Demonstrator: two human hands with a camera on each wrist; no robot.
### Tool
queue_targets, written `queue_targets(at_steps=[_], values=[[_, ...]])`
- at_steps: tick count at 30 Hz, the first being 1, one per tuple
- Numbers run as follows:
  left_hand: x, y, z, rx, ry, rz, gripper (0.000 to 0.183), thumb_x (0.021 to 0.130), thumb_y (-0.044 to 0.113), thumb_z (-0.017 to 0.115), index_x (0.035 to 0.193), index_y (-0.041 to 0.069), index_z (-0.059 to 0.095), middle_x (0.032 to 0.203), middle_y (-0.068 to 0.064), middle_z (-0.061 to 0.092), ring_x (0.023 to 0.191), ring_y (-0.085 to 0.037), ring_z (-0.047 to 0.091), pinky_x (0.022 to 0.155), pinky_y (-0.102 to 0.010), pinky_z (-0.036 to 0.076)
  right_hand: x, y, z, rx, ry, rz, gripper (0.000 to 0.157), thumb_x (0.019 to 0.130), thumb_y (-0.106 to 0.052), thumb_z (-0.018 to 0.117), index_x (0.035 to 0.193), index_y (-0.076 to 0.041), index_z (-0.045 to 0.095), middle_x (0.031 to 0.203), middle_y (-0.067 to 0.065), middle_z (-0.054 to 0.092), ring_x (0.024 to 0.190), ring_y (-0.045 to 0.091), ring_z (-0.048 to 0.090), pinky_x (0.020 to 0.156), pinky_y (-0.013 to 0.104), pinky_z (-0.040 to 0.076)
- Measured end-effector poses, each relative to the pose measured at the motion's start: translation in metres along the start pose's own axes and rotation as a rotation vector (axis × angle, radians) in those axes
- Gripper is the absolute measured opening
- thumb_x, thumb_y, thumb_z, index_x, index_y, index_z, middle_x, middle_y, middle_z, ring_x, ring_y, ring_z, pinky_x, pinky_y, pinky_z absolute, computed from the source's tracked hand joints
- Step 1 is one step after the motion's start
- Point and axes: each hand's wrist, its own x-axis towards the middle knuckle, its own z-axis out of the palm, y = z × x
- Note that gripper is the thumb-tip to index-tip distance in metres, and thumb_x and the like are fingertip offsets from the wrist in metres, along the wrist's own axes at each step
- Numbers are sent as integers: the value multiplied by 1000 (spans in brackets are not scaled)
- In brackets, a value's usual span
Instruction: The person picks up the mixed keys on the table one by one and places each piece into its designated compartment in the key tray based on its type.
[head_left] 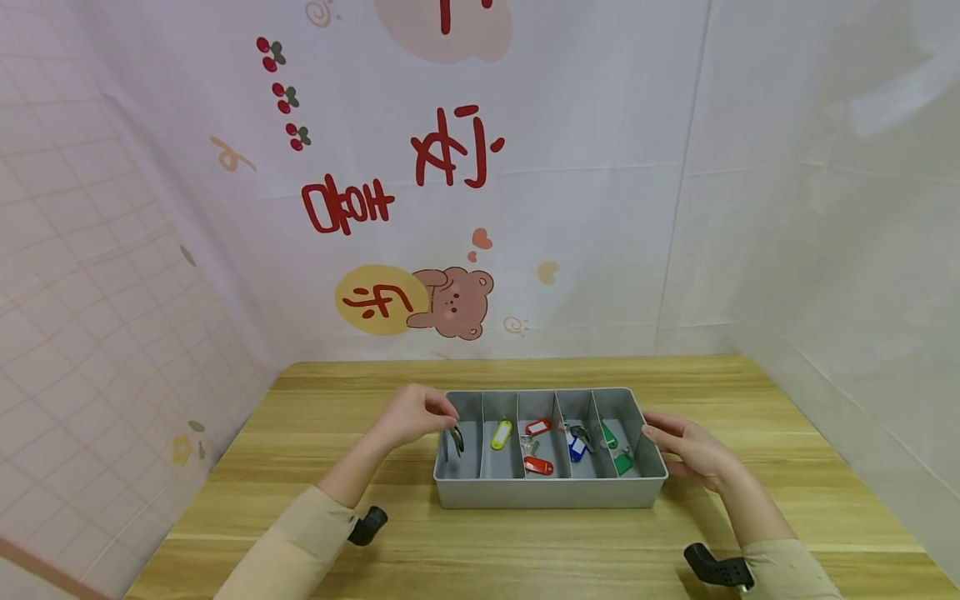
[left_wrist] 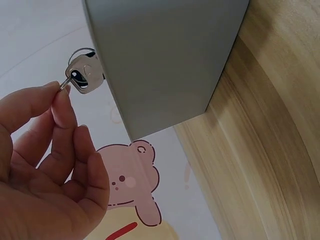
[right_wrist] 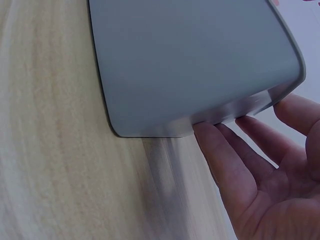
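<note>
My left hand [head_left: 417,415] pinches a small metal ring between thumb and fingertips. From it hangs a silver-headed key [left_wrist: 86,73] with a dark hole, over the leftmost compartment of a grey divided box [head_left: 555,493]; its lower part is hidden behind the box wall in the left wrist view. My right hand [head_left: 693,450] rests against the box's right end, its extended fingers [right_wrist: 220,155] touching the outer wall and one digit at the rim. Inside the box lie a yellow key tag [head_left: 502,434], red key tags [head_left: 538,466], a blue key tag [head_left: 577,449] and green key tags [head_left: 623,462].
The box stands on a wooden table [head_left: 450,558]. Behind the table hangs a white cloth [head_left: 600,208] printed with a bear and red characters. Thin dividers split the box into several compartments. Loose keys lie among the coloured tags.
</note>
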Motion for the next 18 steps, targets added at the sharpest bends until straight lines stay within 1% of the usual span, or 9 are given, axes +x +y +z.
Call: queue_targets(at_steps=[8,12,15,18], values=[[0,0,3,29,-11,-13,6,86,8,75,87,3,78,80,3,71,75,-11,60,68,-31,49,-1,-1,1,11,-12,-5,69,106,-23,50,152,12,13,151,34,29,117,23,57,90,42,53],[2,-2,5,45,-6,-32,6,86,8,76,87,3,78,79,3,71,75,-12,59,68,-31,48,0,-1,1,13,-5,6,69,106,-23,50,153,11,13,151,33,28,117,22,57,90,42,53],[4,-4,7,40,19,-54,5,87,8,75,88,4,78,81,2,71,75,-12,60,69,-31,49,0,-1,1,10,-7,2,70,106,-23,50,152,12,13,152,34,27,117,21,56,90,42,53],[4,-6,8,26,70,-68,5,87,9,74,91,6,78,84,2,71,76,-12,61,70,-32,52,0,-1,1,14,-5,2,70,105,-24,51,153,12,13,152,34,27,117,20,56,90,42,53]])
